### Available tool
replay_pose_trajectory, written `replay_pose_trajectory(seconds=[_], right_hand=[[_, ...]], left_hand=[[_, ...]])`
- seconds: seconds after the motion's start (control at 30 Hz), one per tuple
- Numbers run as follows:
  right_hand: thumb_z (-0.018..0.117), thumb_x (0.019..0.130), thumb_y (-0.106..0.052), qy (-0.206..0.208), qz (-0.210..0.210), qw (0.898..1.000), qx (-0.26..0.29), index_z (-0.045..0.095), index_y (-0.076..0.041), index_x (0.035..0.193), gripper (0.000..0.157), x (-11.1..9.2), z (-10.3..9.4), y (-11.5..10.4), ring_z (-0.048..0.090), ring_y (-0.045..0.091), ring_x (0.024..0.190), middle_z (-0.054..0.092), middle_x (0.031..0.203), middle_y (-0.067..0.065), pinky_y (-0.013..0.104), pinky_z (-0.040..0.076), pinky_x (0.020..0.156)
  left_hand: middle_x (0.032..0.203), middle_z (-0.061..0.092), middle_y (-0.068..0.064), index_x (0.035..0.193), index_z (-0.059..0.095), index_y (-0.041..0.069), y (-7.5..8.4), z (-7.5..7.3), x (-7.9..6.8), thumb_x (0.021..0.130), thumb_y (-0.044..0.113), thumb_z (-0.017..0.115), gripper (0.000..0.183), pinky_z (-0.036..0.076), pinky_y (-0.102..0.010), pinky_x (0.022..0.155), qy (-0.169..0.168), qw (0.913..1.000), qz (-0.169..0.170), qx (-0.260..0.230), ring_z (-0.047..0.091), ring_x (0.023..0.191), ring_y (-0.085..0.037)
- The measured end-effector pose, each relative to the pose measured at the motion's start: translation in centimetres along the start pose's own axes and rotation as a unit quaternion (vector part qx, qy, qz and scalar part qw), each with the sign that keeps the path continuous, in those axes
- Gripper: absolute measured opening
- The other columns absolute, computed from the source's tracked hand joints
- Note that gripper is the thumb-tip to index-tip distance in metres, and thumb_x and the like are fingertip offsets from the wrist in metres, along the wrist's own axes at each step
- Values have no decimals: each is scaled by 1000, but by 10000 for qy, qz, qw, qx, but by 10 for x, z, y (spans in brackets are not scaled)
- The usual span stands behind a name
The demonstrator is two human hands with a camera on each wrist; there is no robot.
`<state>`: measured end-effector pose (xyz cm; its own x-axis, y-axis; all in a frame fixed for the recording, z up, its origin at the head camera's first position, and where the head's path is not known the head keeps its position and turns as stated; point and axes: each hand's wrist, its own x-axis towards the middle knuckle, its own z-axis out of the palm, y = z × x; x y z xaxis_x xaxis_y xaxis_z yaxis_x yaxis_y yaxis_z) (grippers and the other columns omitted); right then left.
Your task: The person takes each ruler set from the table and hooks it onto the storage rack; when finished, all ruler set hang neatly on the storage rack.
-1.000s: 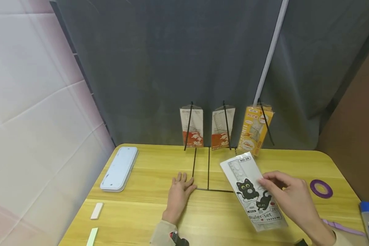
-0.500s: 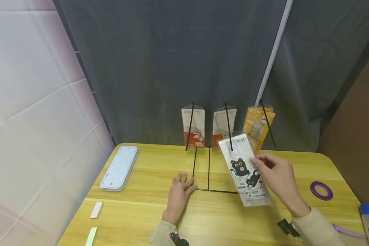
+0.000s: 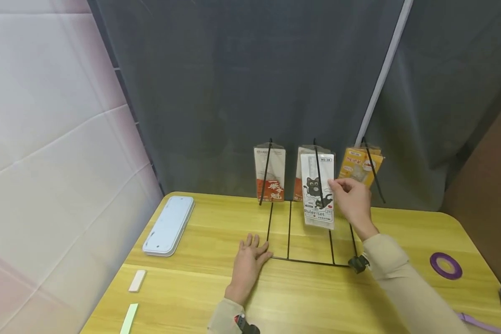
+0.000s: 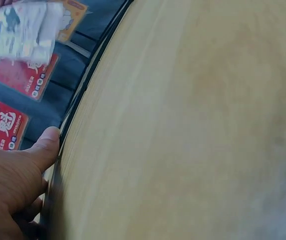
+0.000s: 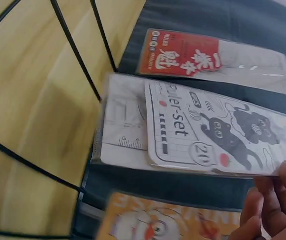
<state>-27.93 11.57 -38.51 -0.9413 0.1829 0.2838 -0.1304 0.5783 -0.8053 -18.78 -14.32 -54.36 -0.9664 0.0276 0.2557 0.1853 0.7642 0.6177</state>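
My right hand (image 3: 352,199) pinches the right edge of a white ruler set pack (image 3: 313,174) between thumb and fingers. Black cats and "Ruler-set" are printed on it. The middle rod of a black wire rack (image 3: 311,263) passes in front of the pack, seemingly through its clear top flap. Behind it, a red-and-white ruler pack (image 3: 298,183) is mostly covered. My left hand (image 3: 246,264) rests on the table with fingers extended, at the rack's front left corner. In the left wrist view its thumb (image 4: 48,142) touches the black wire.
Another red-and-white pack (image 3: 270,169) hangs on the left rod, and yellow duck packs (image 3: 359,164) on the right one. A pale tin case (image 3: 169,225), a white eraser-like block (image 3: 137,280) and a green strip (image 3: 129,318) lie left. Purple tape (image 3: 446,266) lies right.
My right hand has carried the cat ruler set up, left and back along the middle rod, and the pack has straightened to near vertical. My left hand stays at the rack's corner.
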Motion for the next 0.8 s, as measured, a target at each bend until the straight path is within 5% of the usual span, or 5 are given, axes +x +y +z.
replay_pose_trajectory(seconds=[0.37,0.8], right_hand=[[57,91,-43,-504,426,9958,635,67,-7,107,41,11,27,11,66,25,82,68,99,12,25,52,61],[54,89,-51,-542,525,9949,675,65,-7,109,49,9,26,8,65,28,89,65,99,11,31,51,65]], left_hand=[[136,42,-20,116,64,12,0,-1,0,83,33,66,40,17,-52,108,-8,10000,14,76,27,134,-36],[136,43,-20,116,64,12,0,-1,0,82,33,66,40,17,-52,108,24,10000,3,21,28,134,-36]])
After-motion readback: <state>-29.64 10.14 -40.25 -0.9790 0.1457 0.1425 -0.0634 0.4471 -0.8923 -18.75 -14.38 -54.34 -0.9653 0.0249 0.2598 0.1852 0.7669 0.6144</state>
